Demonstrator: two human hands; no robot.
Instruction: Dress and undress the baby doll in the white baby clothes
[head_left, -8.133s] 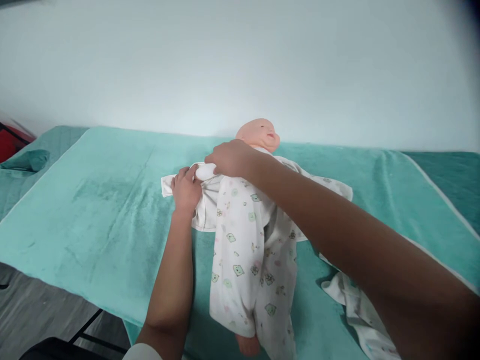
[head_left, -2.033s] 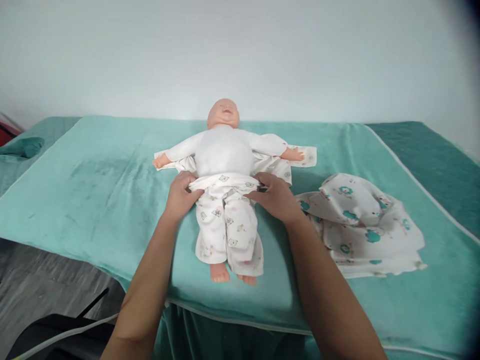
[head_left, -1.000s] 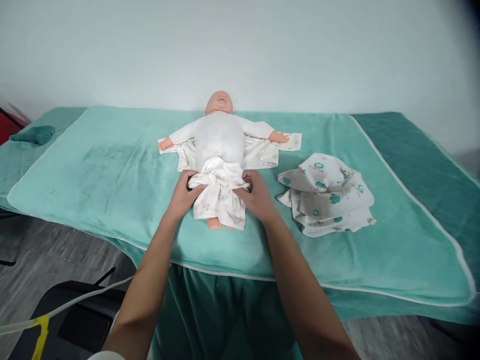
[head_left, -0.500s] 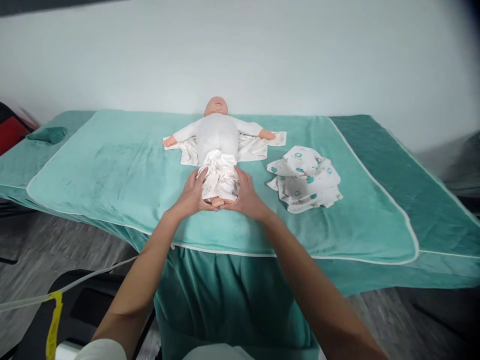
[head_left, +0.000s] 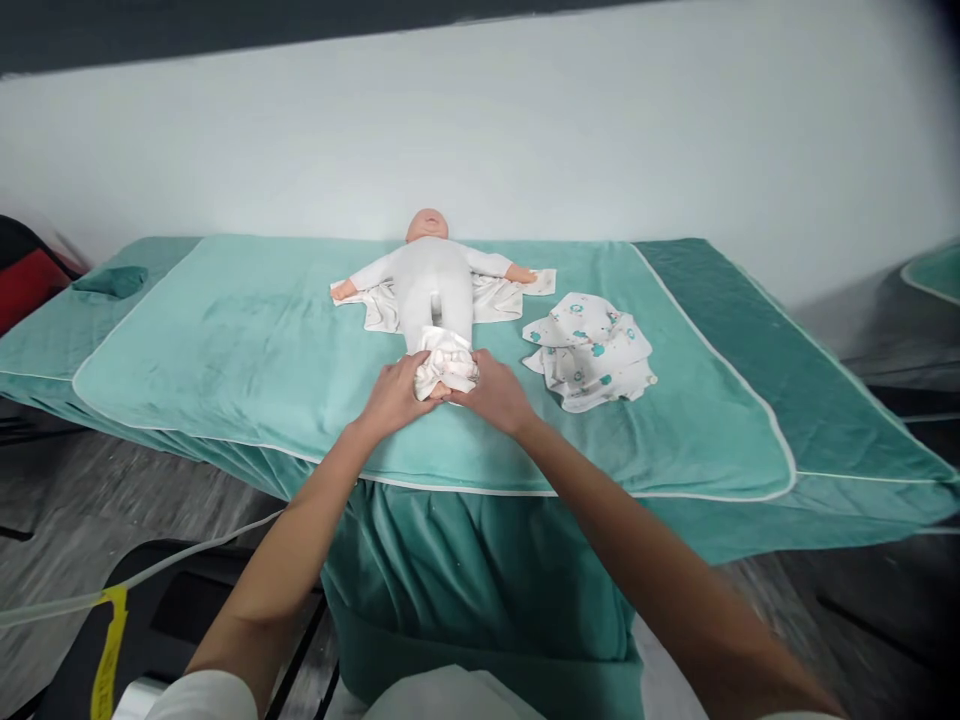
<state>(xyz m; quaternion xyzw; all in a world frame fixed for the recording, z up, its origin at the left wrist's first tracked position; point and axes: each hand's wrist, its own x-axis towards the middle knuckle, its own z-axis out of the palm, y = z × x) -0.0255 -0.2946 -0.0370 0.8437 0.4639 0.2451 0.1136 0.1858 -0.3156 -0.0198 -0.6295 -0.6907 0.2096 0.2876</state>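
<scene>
A: What are we seeing, starting with the biggest?

B: We are looking at a table (head_left: 750, 340), and a pale green mat (head_left: 240, 340) is covering much of its top, probably serving as a soft base.

A: And the doll (head_left: 431, 265)?

B: It is lying on its back near the middle of the mat, feet pointing toward us, which is likely letting us reach both legs (head_left: 457, 300) evenly.

A: Its clothes?

B: A spread garment (head_left: 497, 300) is lying beneath it, reaching out under both arms. A patterned garment (head_left: 596, 352) is lying loosely folded to the doll's side, on our right, seemingly set apart for elbow room.

A: What are our hands doing?

B: Our left hand (head_left: 401, 393) is grasping one side of a bunched cloth (head_left: 452, 368) around the lower legs; our right hand (head_left: 496, 392) is grasping the other. We are judging that this two-sided hold is gathering the folds evenly.

A: How are we counting everything?

B: We are counting one table, one mat, one doll, three cloth pieces, two hands, and part of one foot (head_left: 439, 391); any second foot is hiding from us.
</scene>
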